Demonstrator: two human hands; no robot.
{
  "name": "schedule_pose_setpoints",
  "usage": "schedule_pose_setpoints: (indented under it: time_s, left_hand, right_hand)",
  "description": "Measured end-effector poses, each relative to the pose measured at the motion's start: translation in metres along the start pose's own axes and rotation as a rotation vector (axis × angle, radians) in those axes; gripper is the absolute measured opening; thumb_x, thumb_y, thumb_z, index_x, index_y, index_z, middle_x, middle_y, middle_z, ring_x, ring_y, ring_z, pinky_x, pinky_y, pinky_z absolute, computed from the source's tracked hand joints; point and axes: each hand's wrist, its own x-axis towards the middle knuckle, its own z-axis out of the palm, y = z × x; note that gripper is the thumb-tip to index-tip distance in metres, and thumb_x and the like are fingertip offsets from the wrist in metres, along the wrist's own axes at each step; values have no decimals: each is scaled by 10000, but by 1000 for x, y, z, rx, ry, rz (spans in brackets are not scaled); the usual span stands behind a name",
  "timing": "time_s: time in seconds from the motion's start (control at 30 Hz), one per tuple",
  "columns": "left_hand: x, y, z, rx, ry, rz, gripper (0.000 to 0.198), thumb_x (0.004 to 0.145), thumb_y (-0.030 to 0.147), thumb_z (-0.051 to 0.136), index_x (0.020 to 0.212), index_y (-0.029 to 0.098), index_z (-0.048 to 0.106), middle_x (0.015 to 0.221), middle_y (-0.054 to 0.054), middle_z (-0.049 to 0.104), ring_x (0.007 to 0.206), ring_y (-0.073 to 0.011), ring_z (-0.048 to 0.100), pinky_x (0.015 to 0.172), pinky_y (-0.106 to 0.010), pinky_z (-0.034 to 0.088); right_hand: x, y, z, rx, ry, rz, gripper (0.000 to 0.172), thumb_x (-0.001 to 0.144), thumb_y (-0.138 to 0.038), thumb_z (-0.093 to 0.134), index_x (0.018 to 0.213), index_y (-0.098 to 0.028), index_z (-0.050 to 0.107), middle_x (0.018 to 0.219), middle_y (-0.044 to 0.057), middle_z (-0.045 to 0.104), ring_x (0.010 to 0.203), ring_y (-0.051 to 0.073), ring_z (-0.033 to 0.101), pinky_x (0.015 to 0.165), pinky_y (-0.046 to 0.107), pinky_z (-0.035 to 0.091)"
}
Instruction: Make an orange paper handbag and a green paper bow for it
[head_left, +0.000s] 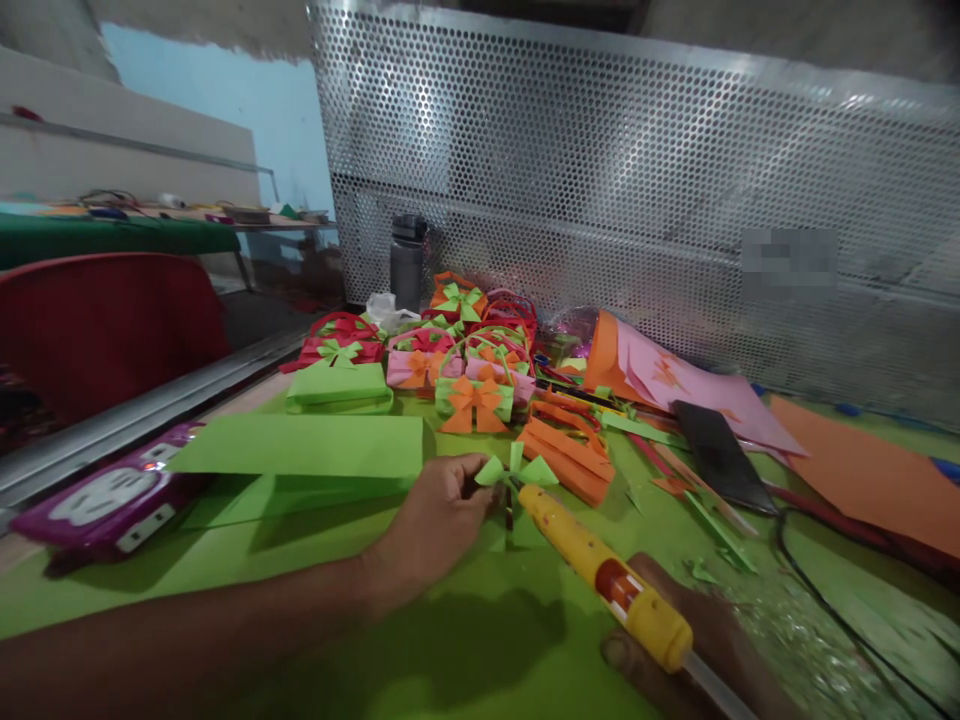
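Note:
My left hand (442, 515) pinches a small light green paper bow (536, 470) by its left side, just above the green table surface. In my right hand (675, 610) is a yellow hot glue gun (600, 560), with a clear glue stick (716, 685) coming out of its rear end. Its nozzle points at the middle of the bow and appears to touch it or nearly so. Beyond the hands lie a folded orange paper piece (566, 458) and a green paper bag with an orange bow (475, 402). Left of them is a folded green sheet (315, 447).
Several small paper bags (424, 365) cluster at the back beside a dark bottle (407, 265). A purple power strip (112, 495) lies at left. To the right are a black phone (720, 450), pink paper (697, 385), an orange sheet (877, 470), scraps and a cable (825, 600). A perforated metal panel (600, 170) stands behind.

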Motion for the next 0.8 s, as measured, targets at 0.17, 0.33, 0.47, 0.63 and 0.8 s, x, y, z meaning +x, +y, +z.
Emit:
schedule_pose_setpoints:
  time_s: [0.17,0.33,0.47,0.63,0.8]
  left_hand:
    - [-1,3,-2,11,51,-70,302,739,274,518,1021,168,526,522,88,434,398,-60,283,393,-181,255]
    - [-3,4,-3,72,95,-69,380,749,315,517,1098,171,475,550,79,432,410,-64,264,392,-190,228]
    - [-5,1,-3,99,68,-38,382,747,365,527,1065,161,472,598,54,476,451,-83,341,424,-206,257]
    - [-9,1,-1,91,-1,-86,368,751,375,525,1038,163,436,601,53,483,457,-88,366,426,-210,277]
    - [-13,0,1,53,-36,-75,321,757,357,532,1019,187,457,612,43,520,481,-100,437,445,-209,320]
  right_hand:
    - [6,13,-13,-193,261,-291,155,795,-282,398,906,-251,501,628,7,664,505,196,607,439,256,395]
    - [20,22,-48,-678,529,-493,466,878,-333,276,1270,-86,326,780,146,688,563,264,635,427,309,416]
    - [17,30,-55,-930,536,-430,457,916,-373,228,1247,-92,370,665,108,661,525,262,609,446,327,421]
    - [4,54,-40,-1008,458,-400,379,924,-269,244,1207,-88,421,629,81,619,497,231,574,476,336,422]
    - [-4,69,-35,-987,389,-373,333,901,-216,309,1140,-81,497,640,78,597,541,241,568,525,371,430]
